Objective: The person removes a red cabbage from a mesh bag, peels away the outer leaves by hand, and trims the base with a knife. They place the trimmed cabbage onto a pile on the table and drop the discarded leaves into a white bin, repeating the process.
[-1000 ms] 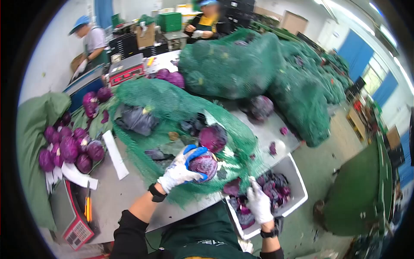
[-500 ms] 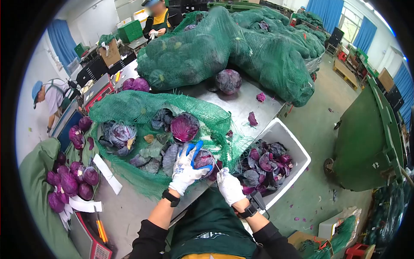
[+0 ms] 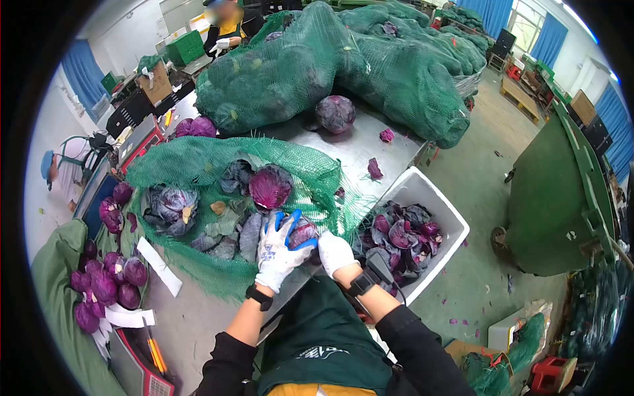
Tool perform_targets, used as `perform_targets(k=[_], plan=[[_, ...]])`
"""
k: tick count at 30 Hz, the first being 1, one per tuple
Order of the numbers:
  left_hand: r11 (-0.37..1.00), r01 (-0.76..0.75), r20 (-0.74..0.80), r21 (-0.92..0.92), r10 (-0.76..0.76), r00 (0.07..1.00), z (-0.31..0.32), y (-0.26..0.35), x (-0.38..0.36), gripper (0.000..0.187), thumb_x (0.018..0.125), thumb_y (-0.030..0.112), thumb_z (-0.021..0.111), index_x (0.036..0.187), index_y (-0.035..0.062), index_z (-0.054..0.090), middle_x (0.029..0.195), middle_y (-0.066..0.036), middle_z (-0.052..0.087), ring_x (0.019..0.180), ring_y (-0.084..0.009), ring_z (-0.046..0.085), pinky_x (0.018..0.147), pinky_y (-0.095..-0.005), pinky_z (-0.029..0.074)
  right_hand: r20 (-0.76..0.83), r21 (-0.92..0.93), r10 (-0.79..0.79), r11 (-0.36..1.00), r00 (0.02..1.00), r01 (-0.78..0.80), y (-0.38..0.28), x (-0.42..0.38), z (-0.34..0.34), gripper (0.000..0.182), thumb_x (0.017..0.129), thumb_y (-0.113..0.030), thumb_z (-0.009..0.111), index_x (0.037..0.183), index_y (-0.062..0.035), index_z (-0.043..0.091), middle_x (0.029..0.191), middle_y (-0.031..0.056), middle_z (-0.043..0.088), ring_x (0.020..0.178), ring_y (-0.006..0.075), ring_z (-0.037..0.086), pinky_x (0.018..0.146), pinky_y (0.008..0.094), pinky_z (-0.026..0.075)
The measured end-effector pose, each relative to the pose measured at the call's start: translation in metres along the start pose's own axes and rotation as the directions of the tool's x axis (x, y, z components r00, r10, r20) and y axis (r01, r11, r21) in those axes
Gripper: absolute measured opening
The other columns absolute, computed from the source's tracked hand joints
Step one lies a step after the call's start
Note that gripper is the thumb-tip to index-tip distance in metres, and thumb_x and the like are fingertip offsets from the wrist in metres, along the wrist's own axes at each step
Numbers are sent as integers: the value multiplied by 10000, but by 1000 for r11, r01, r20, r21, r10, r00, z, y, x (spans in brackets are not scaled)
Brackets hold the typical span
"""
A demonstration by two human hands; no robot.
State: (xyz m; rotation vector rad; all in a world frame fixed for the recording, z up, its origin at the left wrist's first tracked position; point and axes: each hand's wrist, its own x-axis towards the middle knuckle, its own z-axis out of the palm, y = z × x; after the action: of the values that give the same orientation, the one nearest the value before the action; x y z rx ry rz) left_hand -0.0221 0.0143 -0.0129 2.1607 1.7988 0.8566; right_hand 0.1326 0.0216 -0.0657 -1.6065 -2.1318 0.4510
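A red cabbage [image 3: 302, 232] lies at the near right of an opened green mesh bag [image 3: 264, 153] on the metal table. My left hand [image 3: 276, 254], in a white glove with blue fingertips, grips this cabbage from the left with thumb and fingers spread around it. Against its right side, my right hand [image 3: 337, 254] is closed in a white glove; whatever it holds is hidden. Another red cabbage [image 3: 271, 187], a large leafy cabbage [image 3: 170, 209] and loose outer leaves [image 3: 221, 224] lie on the mesh.
A white foam box [image 3: 456, 228] of trimmed leaves stands at the right. Full mesh bags [image 3: 271, 82] and a cabbage [image 3: 335, 114] occupy the far table. Peeled cabbages [image 3: 104, 287] lie left, near a red-framed scale [image 3: 142, 369]. A green bin [image 3: 555, 191] stands right. Two other people are beyond.
My right hand has moved up and left against the cabbage. The thin blade-like edge that showed above it is now out of sight. My left hand keeps its grip; the camera view has shifted slightly.
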Motion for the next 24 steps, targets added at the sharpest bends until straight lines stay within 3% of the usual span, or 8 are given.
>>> perform_targets(k=[5,11,15,17,19,21,23,24], plan=[[989,-111,15,98,111,994,9,9,-8,791,657,457,757,1369,260,476,1350,-229,440,1255,-429,392,1056,-496,331,293,3,26,1000,956,-28,9,3,-17,234,866,-107,477,894,9,678,882,250,655,822,371,660,737,441,529],[986,20,7,-164,-19,1000,-2,-6,-7,746,643,308,796,1310,107,529,1309,-191,489,1216,-344,467,1041,-407,375,54,-9,84,996,995,-84,10,-9,24,186,873,-71,469,915,23,623,869,237,644,796,373,660,700,431,539],[850,46,10,-526,-47,999,-9,-36,-13,664,704,165,758,1310,49,512,1285,-114,528,1123,-232,540,993,-349,430,21,64,157,985,987,-158,5,-11,23,188,872,-79,471,1004,36,540,875,236,630,777,391,651,676,440,532],[261,266,211,-928,-219,953,-12,-32,-17,658,732,113,756,1330,53,487,1281,-107,531,1168,-216,515,922,-324,495,-52,157,171,974,984,-161,2,-10,27,288,921,-169,436,1114,30,512,855,230,632,755,379,649,652,462,520],[168,266,219,-949,-254,942,-16,-20,-13,690,741,31,733,1366,66,443,1310,-87,507,1171,-171,509,901,-287,510,168,478,366,781,915,-401,-20,1,-5,340,931,-188,426,1204,2,495,774,220,628,705,362,648,634,449,519],[157,69,32,-985,-227,973,-17,-2,-6,748,725,34,748,1393,74,413,1331,-76,483,1166,-175,509,931,-300,493,44,869,248,468,968,-159,1,6,3,331,926,-186,495,1207,-15,526,651,94,603,492,197,574,506,304,476],[214,20,-17,-977,-172,985,-16,5,-1,769,731,40,748,1410,74,389,1355,-67,456,1193,-188,484,1005,-322,433,162,975,178,124,971,-186,-8,11,-42,316,927,-210,542,1185,-28,549,660,26,600,483,98,528,476,237,432],[352,-22,-56,-936,-87,995,-7,-1,2,777,733,57,751,1415,73,380,1355,-70,453,1216,-197,462,1040,-335,389,173,977,178,95,969,-192,-10,10,-57,329,927,-241,573,1177,-29,550,671,-1,599,492,58,528,446,213,410]])
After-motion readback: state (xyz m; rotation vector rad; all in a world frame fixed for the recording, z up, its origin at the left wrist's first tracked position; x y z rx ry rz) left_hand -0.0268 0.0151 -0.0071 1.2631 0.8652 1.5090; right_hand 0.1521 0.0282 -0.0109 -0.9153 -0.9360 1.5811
